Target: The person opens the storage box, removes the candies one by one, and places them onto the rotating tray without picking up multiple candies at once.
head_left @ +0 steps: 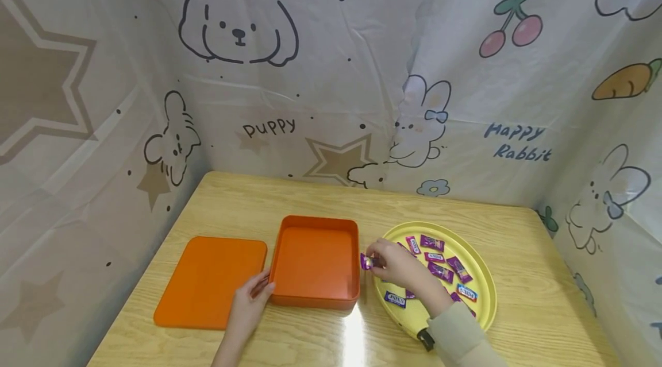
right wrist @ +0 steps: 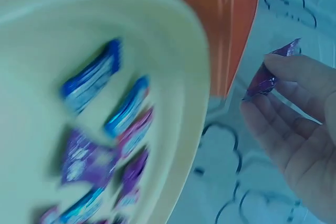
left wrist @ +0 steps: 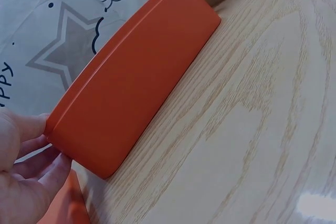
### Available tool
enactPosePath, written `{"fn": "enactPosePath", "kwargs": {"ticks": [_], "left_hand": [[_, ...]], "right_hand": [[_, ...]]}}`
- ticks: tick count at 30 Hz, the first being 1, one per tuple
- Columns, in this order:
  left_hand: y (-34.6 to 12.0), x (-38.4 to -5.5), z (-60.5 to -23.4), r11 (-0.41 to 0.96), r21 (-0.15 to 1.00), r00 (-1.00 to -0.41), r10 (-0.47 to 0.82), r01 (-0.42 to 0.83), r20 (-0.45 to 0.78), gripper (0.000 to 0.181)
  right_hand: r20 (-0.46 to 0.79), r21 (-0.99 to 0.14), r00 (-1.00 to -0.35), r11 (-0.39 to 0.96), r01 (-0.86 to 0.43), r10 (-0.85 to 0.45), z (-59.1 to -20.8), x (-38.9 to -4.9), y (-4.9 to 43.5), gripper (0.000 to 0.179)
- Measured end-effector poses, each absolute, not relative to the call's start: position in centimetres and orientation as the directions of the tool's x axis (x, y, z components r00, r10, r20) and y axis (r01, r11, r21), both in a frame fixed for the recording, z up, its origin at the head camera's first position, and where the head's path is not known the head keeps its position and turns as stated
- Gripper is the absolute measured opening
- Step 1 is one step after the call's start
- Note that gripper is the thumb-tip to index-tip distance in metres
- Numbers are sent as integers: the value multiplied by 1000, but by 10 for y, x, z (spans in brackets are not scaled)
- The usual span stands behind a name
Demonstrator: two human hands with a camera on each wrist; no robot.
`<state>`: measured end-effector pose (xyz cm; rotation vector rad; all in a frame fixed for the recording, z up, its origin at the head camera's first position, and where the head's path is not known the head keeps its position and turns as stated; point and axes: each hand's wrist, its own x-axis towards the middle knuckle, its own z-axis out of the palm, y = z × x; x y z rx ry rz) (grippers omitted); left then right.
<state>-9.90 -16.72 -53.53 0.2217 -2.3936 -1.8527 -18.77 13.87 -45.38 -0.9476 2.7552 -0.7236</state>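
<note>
My right hand [head_left: 397,266] pinches a purple-wrapped candy [head_left: 368,262] between thumb and fingers, above the gap between the box and the plate. In the right wrist view the same candy [right wrist: 262,80] sticks out past the fingertips. The square orange box [head_left: 315,263] stands open-topped, with bare floor inside. At its near left corner my left hand [head_left: 249,304] holds the wall, the thumb near the rim and the fingers against the side, as the left wrist view shows. Several wrapped candies [head_left: 439,271] in purple, pink and blue lie on the round yellow plate [head_left: 488,286], partly hidden by my right arm.
A flat orange lid [head_left: 207,284] lies on the wooden table [head_left: 310,344], left of the box. A dark clip-like piece [head_left: 426,339] sits at the plate's near edge. Printed cloth [head_left: 331,68] hangs behind and along both sides.
</note>
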Motion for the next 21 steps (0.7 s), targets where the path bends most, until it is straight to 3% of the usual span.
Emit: {"fn": "enactPosePath", "kwargs": {"ticks": [12,21], "left_hand": [[-165,-99,-536,247,968,-983,-185,-54,-8,42],[-167,-100,-539,248,968,-981,-191,-39,9,40]], "right_hand": [[-48,-532,-895,770,-353,-443,-470,-157,222,22],[-129,-549,-873,767,-332,-470,-492,-134,244,19]]}}
